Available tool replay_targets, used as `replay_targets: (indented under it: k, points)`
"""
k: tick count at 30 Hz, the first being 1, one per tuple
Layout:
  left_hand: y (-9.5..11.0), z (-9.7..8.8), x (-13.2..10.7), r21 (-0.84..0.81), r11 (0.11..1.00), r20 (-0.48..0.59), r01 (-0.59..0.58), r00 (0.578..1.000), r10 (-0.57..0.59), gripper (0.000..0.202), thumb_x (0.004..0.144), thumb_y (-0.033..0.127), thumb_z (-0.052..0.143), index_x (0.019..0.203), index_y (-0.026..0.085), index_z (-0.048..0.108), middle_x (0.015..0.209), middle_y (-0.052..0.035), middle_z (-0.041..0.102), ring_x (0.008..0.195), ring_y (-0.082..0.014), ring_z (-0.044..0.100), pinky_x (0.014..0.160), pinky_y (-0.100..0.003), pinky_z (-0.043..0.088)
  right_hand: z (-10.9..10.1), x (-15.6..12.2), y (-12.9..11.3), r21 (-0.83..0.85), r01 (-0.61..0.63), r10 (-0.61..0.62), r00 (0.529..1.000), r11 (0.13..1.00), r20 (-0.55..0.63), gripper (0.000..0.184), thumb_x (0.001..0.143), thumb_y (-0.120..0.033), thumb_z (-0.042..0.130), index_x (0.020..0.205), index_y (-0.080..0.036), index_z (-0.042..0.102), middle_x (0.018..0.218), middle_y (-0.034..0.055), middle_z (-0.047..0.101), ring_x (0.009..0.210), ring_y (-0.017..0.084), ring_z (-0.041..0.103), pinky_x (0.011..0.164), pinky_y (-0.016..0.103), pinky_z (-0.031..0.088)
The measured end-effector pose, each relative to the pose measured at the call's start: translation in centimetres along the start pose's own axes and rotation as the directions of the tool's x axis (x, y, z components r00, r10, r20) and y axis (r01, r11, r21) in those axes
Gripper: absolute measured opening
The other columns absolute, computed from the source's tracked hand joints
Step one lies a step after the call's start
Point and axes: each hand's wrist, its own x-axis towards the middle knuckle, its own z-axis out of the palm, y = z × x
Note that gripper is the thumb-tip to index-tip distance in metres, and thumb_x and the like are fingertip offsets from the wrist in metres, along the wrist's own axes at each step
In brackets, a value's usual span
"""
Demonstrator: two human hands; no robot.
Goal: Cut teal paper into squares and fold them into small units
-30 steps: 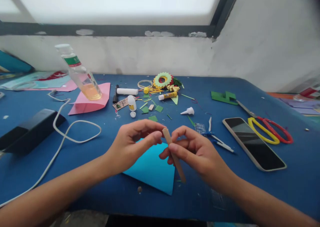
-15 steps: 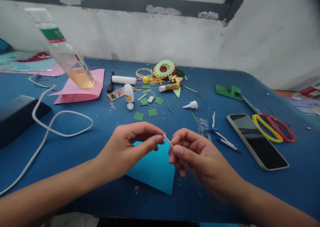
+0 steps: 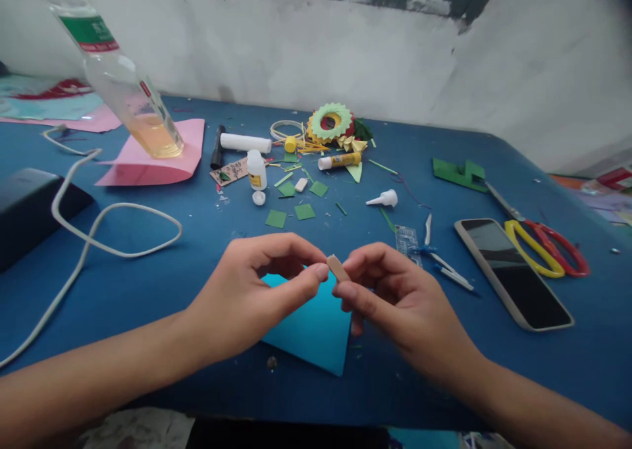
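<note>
the right hand (image 3: 395,288) pinches a brown strip (image 3: 338,269); the left hand (image 3: 247,284) curls at its free end, grip unclear. a blue sheet (image 3: 313,327) lies below both hands. it seems a handling step, the next move needing a steady pinch.

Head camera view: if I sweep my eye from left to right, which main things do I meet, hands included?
Tilted clear bottle, left hand, flat tan stick between the hands, right hand, phone.
</note>
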Motion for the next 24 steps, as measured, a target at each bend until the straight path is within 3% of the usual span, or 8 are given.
replay_targets:
  k: [14, 24]
  points:
    - [-0.23, 0.10, -0.01, 0.017, 1.000, 0.010, 0.014, 1.000, -0.014, 0.007, 0.075, 0.018, 0.060, 0.069, 0.017, 0.062, 0.062, 0.0053, 0.062, 0.054, -0.0058, 0.055, 0.048, -0.011, 0.044, 0.23, -0.25, -0.15, -0.048, 0.065, -0.067, 0.996, 0.997, -0.051, 0.011, 0.076, -0.025, 0.065, 0.081, -0.024, 0.055, 0.066, -0.0038, 0.058, 0.051, 0.008, 0.055, 0.042, 0.018, 0.051]
    - [-0.33, -0.12, -0.04, 0.047, 0.999, 0.038, -0.013, 0.999, 0.011, 0.007, 0.078, 0.018, 0.060, 0.073, 0.019, 0.065, 0.065, 0.0064, 0.065, 0.053, -0.0046, 0.055, 0.050, -0.010, 0.045, 0.05, -0.15, -0.08, -0.035, 0.028, -0.028, 0.999, 0.999, -0.016, 0.010, 0.079, -0.027, 0.063, 0.083, -0.024, 0.056, 0.067, -0.0034, 0.058, 0.050, 0.008, 0.055, 0.043, 0.018, 0.051]
